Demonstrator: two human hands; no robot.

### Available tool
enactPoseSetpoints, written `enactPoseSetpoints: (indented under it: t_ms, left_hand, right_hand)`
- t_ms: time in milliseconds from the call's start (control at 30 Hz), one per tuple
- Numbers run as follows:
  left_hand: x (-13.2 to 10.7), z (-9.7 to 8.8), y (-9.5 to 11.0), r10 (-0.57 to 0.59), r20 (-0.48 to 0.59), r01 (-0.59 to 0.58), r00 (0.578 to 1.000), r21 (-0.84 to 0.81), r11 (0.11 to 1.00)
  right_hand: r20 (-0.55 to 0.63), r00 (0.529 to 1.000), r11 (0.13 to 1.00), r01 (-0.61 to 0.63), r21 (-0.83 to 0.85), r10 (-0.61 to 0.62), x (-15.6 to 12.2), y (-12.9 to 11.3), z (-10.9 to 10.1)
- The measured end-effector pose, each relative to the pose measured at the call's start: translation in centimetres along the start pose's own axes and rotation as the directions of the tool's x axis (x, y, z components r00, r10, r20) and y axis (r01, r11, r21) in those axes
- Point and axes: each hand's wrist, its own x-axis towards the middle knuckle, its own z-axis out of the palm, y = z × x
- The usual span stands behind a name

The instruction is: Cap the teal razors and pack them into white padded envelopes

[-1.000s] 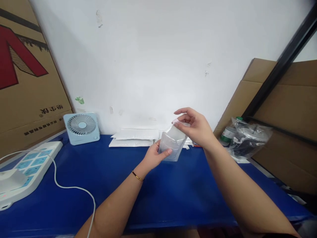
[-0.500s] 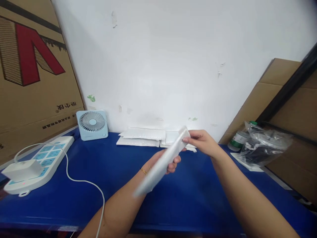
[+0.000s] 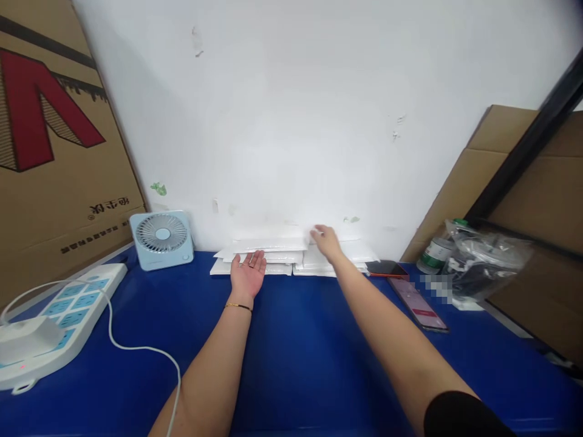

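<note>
Two stacks of white padded envelopes lie against the wall at the back of the blue table [image 3: 300, 358]. My left hand [image 3: 247, 275], palm up with fingers spread, rests at the front edge of the left stack [image 3: 264, 255] and holds nothing. A gold bracelet circles that wrist. My right hand [image 3: 323, 240] reaches to the back, its fingers on the top of the right stack [image 3: 350, 255]. Whether those fingers pinch an envelope is unclear.
A small pale-blue fan [image 3: 160, 238] stands at the back left. A white power strip [image 3: 54, 318] with a plug and cord lies at the left. A phone [image 3: 419, 303] and a dark case lie right of the stacks. A plastic bag [image 3: 483, 261], a bottle and cardboard boxes fill the right.
The clear pouch I held in both hands is gone from them. Both hands moved back to the envelope stacks. My left hand turned open, palm up.
</note>
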Motion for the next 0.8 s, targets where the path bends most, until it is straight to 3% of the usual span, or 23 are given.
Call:
enactPoseSetpoints:
  t_ms: [67,133,200,267,367,433,533,667,733,800]
  left_hand:
    - [-0.2,0.4,-0.5,-0.015,0.018,0.014,1.000,0.005,1.000]
    - [-0.5,0.9,-1.0,-0.053,0.030,0.051,0.998,0.038,0.998]
    - [-0.7,1.1,-1.2,-0.070,0.021,0.068,0.997,0.075,0.995]
    - [-0.9,1.1,-1.4,-0.067,0.015,0.065,0.998,0.096,0.993]
    - [-1.2,1.1,-2.0,-0.086,-0.003,0.085,0.996,0.156,0.984]
    - [-1.4,1.0,-2.7,-0.170,-0.002,0.166,0.985,0.236,0.957]
    - [-1.7,1.0,-3.9,-0.336,0.047,0.297,0.941,0.363,0.883]
    - [-2.7,1.2,-5.7,-0.389,0.041,0.297,0.920,0.574,0.763]
    - [-3.9,1.5,-6.7,-0.441,0.096,0.262,0.893,0.684,0.681]
    - [-5.7,1.8,-7.9,-0.530,0.172,0.227,0.830,0.765,0.603]
  right_hand:
    - [-0.201,0.978,0.984,-0.086,-0.155,0.054,0.4,2.8,-3.8]
    - [-0.364,0.904,0.927,-0.314,-0.205,0.226,0.7,5.8,-7.6]
    - [-0.297,0.870,0.889,-0.442,-0.116,0.394,0.9,8.3,-10.5]
    - [-0.216,0.879,0.892,-0.447,-0.062,0.425,0.8,9.7,-11.9]
    - [-0.121,0.916,0.924,-0.380,0.038,0.382,0.9,9.3,-12.5]
    - [-0.087,0.943,0.943,-0.310,0.120,0.321,1.2,7.8,-12.7]
    - [-0.124,0.984,0.953,-0.088,0.291,0.129,1.7,4.8,-14.0]
    - [-0.348,0.921,0.933,0.267,0.243,-0.173,0.6,0.3,-17.3]
    - [-0.301,0.925,0.879,0.332,0.342,-0.232,-0.8,-1.8,-18.7]
    - [-0.270,0.933,0.771,0.350,0.532,-0.237,-2.7,-3.3,-19.5]
